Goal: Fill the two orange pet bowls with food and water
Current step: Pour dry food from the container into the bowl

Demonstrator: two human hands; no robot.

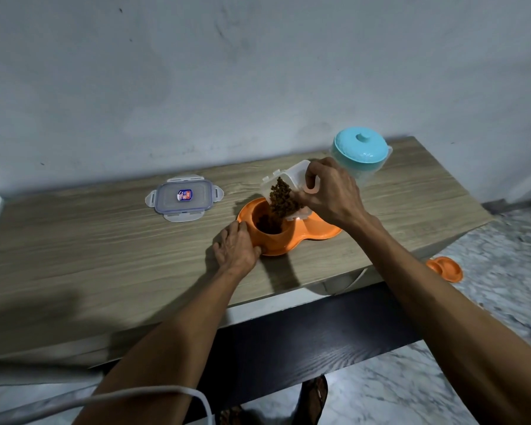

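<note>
A smooth, glossy orange plastic double bowl [276, 240] — two round wells joined in one peanut-shaped tray — sits on a wood-grain laminate table [105, 256] near its front edge. The right hand [331, 194] is clamped around a clear, boxy plastic container [288, 182], tipped steeply mouth-down over the left well, and small brown kibble [282, 199] tumbles out of it into that well, where a dark heap already lies. The left hand [236, 246] rests flat on the table, fingers loosely spread and pressed against the tray's left rim, grasping nothing. The right well is mostly hidden behind the right hand and the container, so what it holds cannot be told. Left of the tray, well apart, lies the container's flat lid [184, 197], translucent with four snap flaps and a small sticker in the middle. Behind the right hand stands a translucent pitcher [362, 154] with a rounded turquoise knobbed lid; its lower body is blocked, and its contents are hard to make out. On the marbled floor beyond the table's right end lies a small orange dish [446, 269] — its shape is blurred. A white cable [166, 391] crosses the lower edge.
</note>
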